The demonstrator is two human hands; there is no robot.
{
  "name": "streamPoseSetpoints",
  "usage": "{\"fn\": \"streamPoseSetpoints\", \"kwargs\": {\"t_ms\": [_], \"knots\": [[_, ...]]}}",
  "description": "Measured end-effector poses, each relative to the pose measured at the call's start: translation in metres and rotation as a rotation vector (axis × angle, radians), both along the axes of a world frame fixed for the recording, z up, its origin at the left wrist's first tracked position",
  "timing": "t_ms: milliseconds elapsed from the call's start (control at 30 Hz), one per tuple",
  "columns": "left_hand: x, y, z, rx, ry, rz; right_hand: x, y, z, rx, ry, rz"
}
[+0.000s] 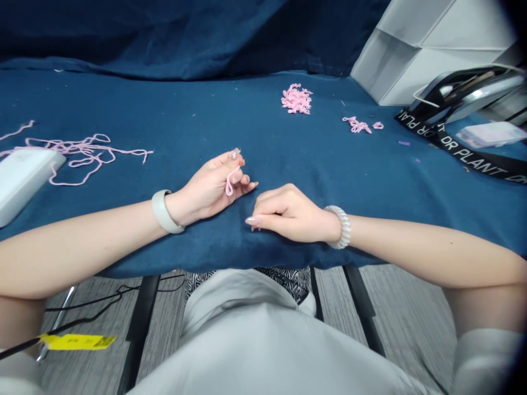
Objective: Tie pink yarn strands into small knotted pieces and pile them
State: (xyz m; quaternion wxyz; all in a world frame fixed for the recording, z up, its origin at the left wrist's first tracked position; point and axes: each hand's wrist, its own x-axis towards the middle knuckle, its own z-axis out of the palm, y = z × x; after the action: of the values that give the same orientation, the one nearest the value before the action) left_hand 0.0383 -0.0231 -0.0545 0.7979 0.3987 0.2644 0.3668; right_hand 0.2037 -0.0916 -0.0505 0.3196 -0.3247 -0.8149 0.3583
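Observation:
Between the thumb and fingertips of my left hand [220, 184] a short pink yarn loop [229, 188] is pinched, and it hangs down over the fingers. Close by on the right, my right hand [288, 214] rests at the near edge of the cloth, its fingers curled in and the thumb pressed to them. Whatever may be between those fingers is hidden. Farther back lies a pile of short pink yarn pieces [296, 100]. A smaller group of pink yarn pieces [356, 125] sits to its right.
A long tangle of pink yarn [88, 147] spreads at the left beside a white box-like object [27, 178]. White boxes [411, 60] stand at the back right, near a black lettered strap [457, 152] and a pale flat case [492, 133]. Dark blue cloth [173, 115] covers the table.

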Motion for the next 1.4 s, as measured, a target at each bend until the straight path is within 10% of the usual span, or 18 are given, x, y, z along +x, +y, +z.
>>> {"fn": "streamPoseSetpoints", "kwargs": {"t_ms": [500, 767, 1400], "knots": [[0.001, -0.005, -0.004, 0.155, 0.005, -0.010, -0.001, 0.014, -0.004, -0.172, 0.070, -0.378], [0.002, -0.006, 0.000, 0.124, 0.054, -0.003, -0.008, 0.016, -0.010, 0.120, -0.034, -0.254], [-0.010, -0.001, 0.006, 0.267, 0.166, -0.582, 0.008, 0.011, 0.001, -0.225, -0.021, 0.231]]}}
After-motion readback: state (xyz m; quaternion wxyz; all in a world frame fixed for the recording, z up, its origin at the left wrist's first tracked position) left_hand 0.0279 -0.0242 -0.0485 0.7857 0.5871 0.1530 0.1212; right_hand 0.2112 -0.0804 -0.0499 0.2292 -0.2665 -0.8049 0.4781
